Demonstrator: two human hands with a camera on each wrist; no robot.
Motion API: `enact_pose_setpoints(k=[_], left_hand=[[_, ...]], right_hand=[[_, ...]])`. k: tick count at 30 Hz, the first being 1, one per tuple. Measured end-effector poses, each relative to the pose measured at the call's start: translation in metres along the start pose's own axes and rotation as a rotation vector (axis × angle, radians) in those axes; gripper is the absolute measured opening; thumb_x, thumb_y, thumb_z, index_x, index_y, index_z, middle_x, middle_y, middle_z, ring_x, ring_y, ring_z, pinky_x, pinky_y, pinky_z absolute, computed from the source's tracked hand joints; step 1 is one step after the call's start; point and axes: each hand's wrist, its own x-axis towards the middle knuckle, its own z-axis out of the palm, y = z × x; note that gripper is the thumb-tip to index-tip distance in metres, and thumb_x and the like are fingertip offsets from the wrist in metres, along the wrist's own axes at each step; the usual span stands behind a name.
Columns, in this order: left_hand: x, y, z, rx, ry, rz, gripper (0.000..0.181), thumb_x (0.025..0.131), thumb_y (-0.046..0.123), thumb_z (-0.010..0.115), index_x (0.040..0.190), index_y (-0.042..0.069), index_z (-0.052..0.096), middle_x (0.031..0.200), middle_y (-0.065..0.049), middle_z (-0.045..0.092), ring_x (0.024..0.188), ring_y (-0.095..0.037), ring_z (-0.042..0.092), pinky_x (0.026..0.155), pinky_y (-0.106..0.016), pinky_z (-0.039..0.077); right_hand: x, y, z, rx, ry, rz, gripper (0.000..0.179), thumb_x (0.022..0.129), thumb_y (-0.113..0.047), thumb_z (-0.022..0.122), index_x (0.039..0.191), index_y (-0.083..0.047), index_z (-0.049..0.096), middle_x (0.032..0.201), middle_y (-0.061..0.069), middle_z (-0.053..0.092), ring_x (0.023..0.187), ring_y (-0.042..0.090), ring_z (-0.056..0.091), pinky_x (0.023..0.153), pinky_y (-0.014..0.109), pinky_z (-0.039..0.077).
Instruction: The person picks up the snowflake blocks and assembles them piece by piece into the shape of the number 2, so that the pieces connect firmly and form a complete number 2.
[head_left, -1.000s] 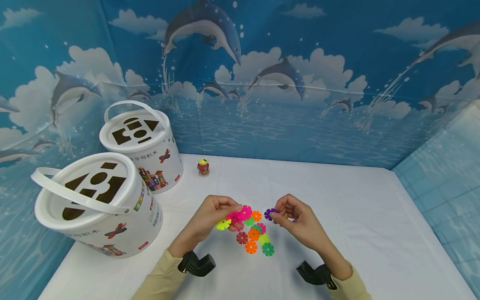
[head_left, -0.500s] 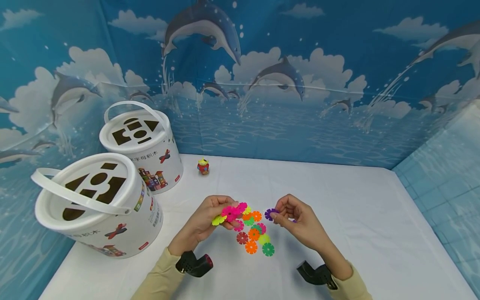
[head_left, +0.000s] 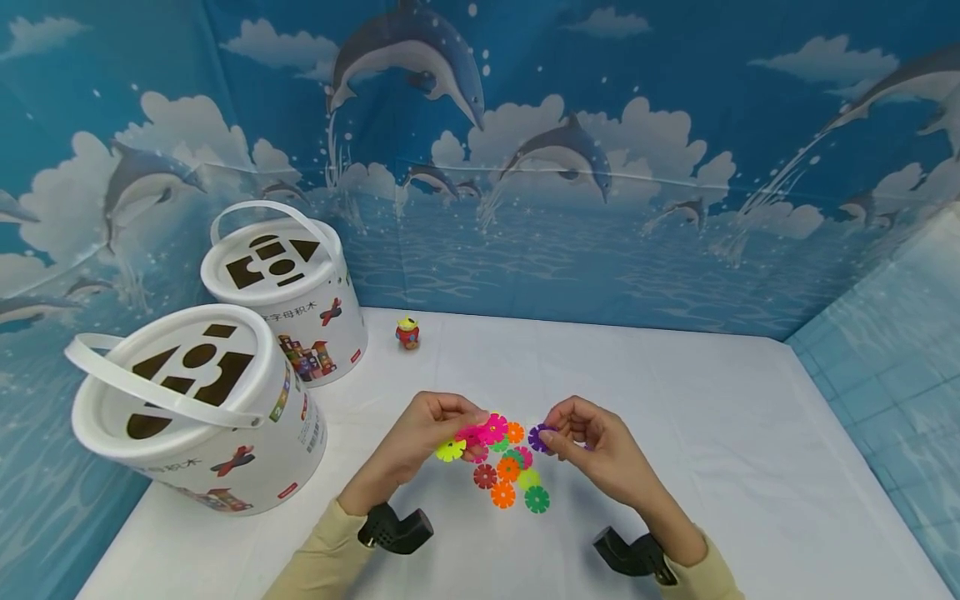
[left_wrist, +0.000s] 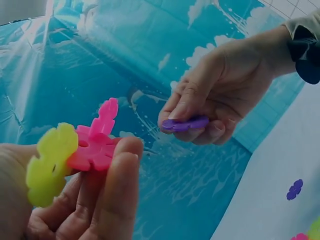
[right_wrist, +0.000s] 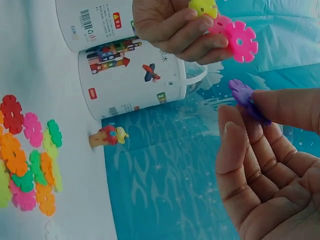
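Note:
My left hand (head_left: 426, 432) holds a joined piece of plastic snowflake discs: a yellow disc (left_wrist: 52, 165) fixed to pink discs (left_wrist: 94, 147), one of which stands up at an angle. To the right of it, my right hand (head_left: 600, 446) pinches a purple snowflake disc (right_wrist: 245, 99) between thumb and fingers, its free edge toward the left hand. A gap separates the purple disc from the pink ones. Below both hands, loose discs lie in a cluster, among them a dark red (head_left: 484, 477), an orange (head_left: 502, 495) and a green one (head_left: 537, 499).
Two white lidded buckets (head_left: 300, 442) with shape cut-outs stand at the left. A small red and yellow toy figure (head_left: 407, 333) is at the back of the white table (head_left: 712, 417). Another purple disc (left_wrist: 295, 189) lies on the table. A dolphin-print cloth (head_left: 525, 250) hangs behind.
My left hand has tilted the pink and yellow piece one way and back again. The right hand has come slightly lower, still pinching the purple disc.

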Motion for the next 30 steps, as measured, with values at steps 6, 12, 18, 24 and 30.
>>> enact_pose_setpoints(k=[6,12,18,24,30], left_hand=[[0.001,-0.001,0.004,0.117,0.02,-0.001,0.026,0.091,0.017,0.065,0.102,-0.007,0.068,0.084,-0.012,0.069,0.068,-0.024,0.068,0.07,-0.032,0.055],[0.002,-0.006,0.01,0.237,0.047,0.053,0.021,0.089,0.019,0.068,0.097,-0.001,0.072,0.082,-0.009,0.07,0.069,-0.018,0.065,0.065,-0.027,0.053],[0.003,-0.01,0.019,0.278,0.029,0.079,0.019,0.087,0.022,0.071,0.092,0.004,0.074,0.079,-0.008,0.071,0.068,-0.021,0.067,0.063,-0.028,0.054],[0.003,-0.011,0.021,0.298,0.093,0.154,0.025,0.094,0.026,0.061,0.102,0.005,0.072,0.088,-0.006,0.07,0.078,-0.02,0.063,0.07,-0.028,0.051],[-0.001,-0.007,0.026,0.317,0.102,0.185,0.023,0.093,0.023,0.064,0.11,0.008,0.069,0.097,-0.002,0.068,0.074,-0.017,0.063,0.065,-0.038,0.055]], right_hand=[[-0.002,0.001,0.006,0.13,-0.046,-0.116,0.018,0.094,0.001,0.055,0.111,0.001,0.062,0.085,0.014,0.06,0.064,0.022,0.06,0.059,0.032,0.054],[0.0,0.003,0.016,0.179,-0.138,-0.034,0.019,0.099,-0.007,0.048,0.109,0.002,0.062,0.088,0.019,0.056,0.067,0.028,0.058,0.062,0.032,0.054],[0.001,0.003,0.024,0.132,-0.112,0.052,0.016,0.097,-0.013,0.056,0.094,0.001,0.063,0.076,0.014,0.059,0.06,0.025,0.056,0.058,0.032,0.053],[0.002,-0.001,0.025,0.217,0.058,0.183,0.023,0.094,-0.014,0.06,0.084,0.007,0.06,0.065,0.014,0.058,0.052,0.02,0.053,0.052,0.027,0.051],[0.003,-0.002,0.022,0.279,0.155,0.25,0.025,0.094,-0.012,0.059,0.087,0.012,0.061,0.069,0.015,0.06,0.051,0.02,0.055,0.052,0.025,0.05]])
